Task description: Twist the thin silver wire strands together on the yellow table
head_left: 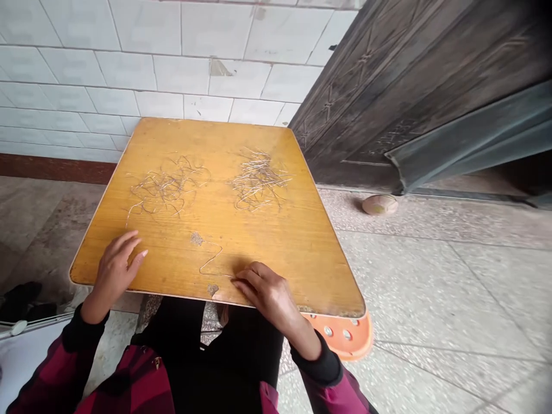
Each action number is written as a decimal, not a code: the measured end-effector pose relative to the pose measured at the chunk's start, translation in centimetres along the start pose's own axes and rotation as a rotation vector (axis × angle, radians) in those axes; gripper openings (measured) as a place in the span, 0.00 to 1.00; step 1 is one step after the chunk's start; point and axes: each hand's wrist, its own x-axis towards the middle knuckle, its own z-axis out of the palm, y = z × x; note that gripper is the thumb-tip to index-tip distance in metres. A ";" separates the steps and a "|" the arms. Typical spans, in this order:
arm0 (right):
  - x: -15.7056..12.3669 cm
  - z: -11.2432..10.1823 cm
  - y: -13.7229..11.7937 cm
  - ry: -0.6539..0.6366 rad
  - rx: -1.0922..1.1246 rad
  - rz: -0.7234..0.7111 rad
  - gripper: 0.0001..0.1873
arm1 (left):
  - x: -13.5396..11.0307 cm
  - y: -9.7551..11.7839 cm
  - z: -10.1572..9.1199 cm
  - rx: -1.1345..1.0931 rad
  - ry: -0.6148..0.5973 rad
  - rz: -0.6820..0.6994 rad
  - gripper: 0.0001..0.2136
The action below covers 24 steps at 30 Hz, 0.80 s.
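A yellow wooden board (276, 230) lies across my lap. My left hand (115, 265) rests flat on its near left corner, fingers stretched out, holding nothing. My right hand (267, 290) sits at the near edge with fingertips pinched on the end of a bent thin wire (211, 259) that zigzags across the board. A tangled pile of bent wires (166, 187) lies at the far left. A pile of straighter wires (257, 179) lies at the far right.
White tiled wall (172, 69) stands behind the board, a dark wooden door (409, 86) to the right. An orange plastic stool (345, 333) shows under the board's near right corner. A round object (379, 204) lies on the stone floor by the door.
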 end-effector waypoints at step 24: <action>0.2 0.9 -0.4 0.055 -0.085 -0.019 0.10 | 9.1 -1.9 -3.0 0.018 0.158 0.030 0.09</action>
